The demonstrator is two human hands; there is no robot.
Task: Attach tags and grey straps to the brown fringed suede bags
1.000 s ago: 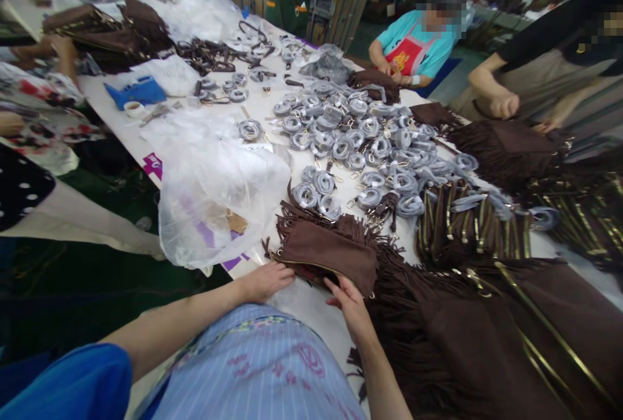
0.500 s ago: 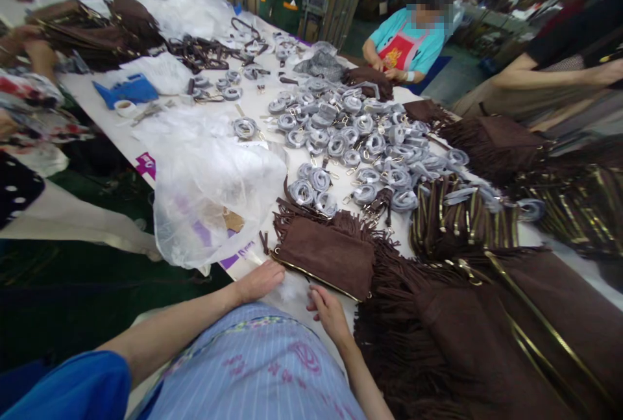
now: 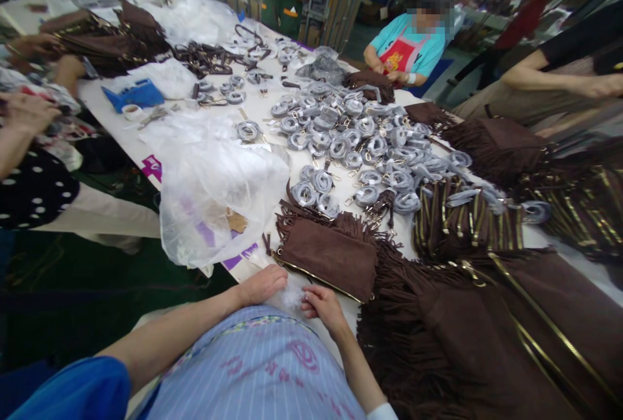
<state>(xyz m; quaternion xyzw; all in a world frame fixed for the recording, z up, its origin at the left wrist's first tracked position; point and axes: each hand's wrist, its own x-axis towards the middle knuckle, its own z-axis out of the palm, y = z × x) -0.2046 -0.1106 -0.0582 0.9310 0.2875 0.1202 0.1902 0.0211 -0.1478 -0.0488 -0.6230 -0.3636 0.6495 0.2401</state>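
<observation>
My left hand (image 3: 265, 284) rests by the near table edge with its fingers curled in; what they hold, if anything, is hidden. Close to its right, my right hand (image 3: 323, 307) pinches with thumb and fingers at the edge of a wispy, see-through white piece (image 3: 292, 298), perhaps thin plastic. Just beyond both hands lies a dark brown suede fringed bag (image 3: 328, 251), its gold zipper along the side towards me and its fringe pointing away. A small dark tassel pull (image 3: 267, 243) hangs off its left corner.
A crumpled clear plastic bag (image 3: 219, 193) lies to the left. Many wrapped coiled straps (image 3: 350, 131) cover the middle. Stacked brown fringed bags (image 3: 457, 329) fill the right side. A blue tape dispenser (image 3: 134, 95) stands farther left. Co-workers are around the table.
My right hand has moved up and left towards my left hand, and its fingers have closed at the white piece. The brown bag has stayed in place. At left, a co-worker's hand has come into view.
</observation>
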